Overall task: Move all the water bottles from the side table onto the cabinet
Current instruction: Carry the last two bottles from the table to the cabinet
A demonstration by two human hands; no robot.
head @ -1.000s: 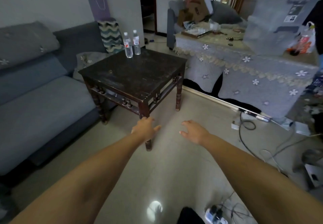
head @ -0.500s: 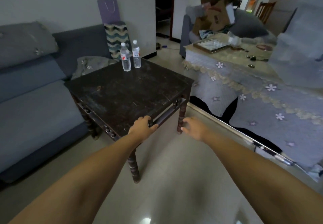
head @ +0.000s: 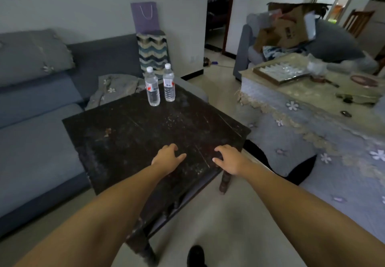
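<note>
Two clear water bottles with white caps stand upright side by side at the far corner of the dark wooden side table (head: 129, 133): the left bottle (head: 152, 87) and the right bottle (head: 169, 83). My left hand (head: 167, 158) and my right hand (head: 228, 158) hover over the near part of the tabletop, fingers spread and curled, holding nothing. Both hands are well short of the bottles. No cabinet is recognisable in view.
A grey sofa (head: 31, 121) runs along the left of the side table. A low table under a flowered cloth (head: 312, 125) stands to the right, with a tray and small items on it. A purple bag (head: 145, 17) sits behind the bottles. Light floor lies between the tables.
I have come closer to the side table. Both hands have moved from its near edge to above the tabletop. The bottles have not moved.
</note>
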